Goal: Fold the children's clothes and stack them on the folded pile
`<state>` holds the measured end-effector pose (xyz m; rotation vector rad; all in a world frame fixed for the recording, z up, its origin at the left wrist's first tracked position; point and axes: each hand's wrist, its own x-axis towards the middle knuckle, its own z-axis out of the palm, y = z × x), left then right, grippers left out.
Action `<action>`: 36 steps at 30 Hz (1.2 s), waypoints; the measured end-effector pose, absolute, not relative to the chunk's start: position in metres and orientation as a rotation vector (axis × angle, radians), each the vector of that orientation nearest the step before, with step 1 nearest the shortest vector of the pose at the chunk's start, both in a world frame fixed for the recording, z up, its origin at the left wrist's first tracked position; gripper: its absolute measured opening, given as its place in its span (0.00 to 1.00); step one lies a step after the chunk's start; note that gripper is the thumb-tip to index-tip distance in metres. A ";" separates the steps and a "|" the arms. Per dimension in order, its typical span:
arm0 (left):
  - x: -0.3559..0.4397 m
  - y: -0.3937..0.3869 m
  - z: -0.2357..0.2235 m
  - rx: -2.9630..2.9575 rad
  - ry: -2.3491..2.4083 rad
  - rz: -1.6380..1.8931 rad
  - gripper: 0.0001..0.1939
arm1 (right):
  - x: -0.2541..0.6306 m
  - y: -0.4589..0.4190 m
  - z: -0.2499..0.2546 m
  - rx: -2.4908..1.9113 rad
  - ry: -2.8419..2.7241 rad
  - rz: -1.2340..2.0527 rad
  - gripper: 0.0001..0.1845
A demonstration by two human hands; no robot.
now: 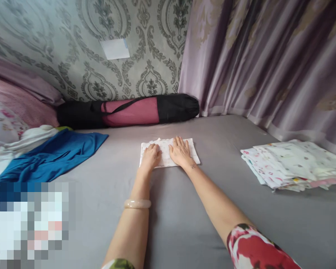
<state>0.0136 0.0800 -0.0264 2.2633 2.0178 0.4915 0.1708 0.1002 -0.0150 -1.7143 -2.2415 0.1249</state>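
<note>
A white cloth with a faint print (165, 150), folded into a rectangle, lies flat on the grey sheet (168, 209). My left hand (152, 155) rests palm down on its left part, fingers stretched forward. On the right part of the same cloth lies my right hand (180, 150), flat and open, its fingers a little spread. Neither hand grips anything. Part of the cloth is hidden beneath both hands.
To the right stands a stack of folded printed cloths (294, 164). A blue garment (56, 153) lies crumpled at the left beside white cloth (25, 144). Along the wall rests a black and pink roll bag (131, 111). Purple curtains (257, 67) hang at the right.
</note>
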 end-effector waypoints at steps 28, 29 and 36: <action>0.011 0.082 -0.029 2.150 2.025 0.515 0.16 | 0.198 0.117 -0.017 -1.949 -2.068 0.160 0.32; 0.011 0.082 -0.029 2.142 2.035 0.518 0.17 | 0.200 0.118 -0.018 -1.953 -2.074 0.166 0.33; 0.015 0.080 -0.031 2.082 2.186 0.439 0.23 | 0.204 0.118 -0.025 -1.932 -2.115 0.159 0.34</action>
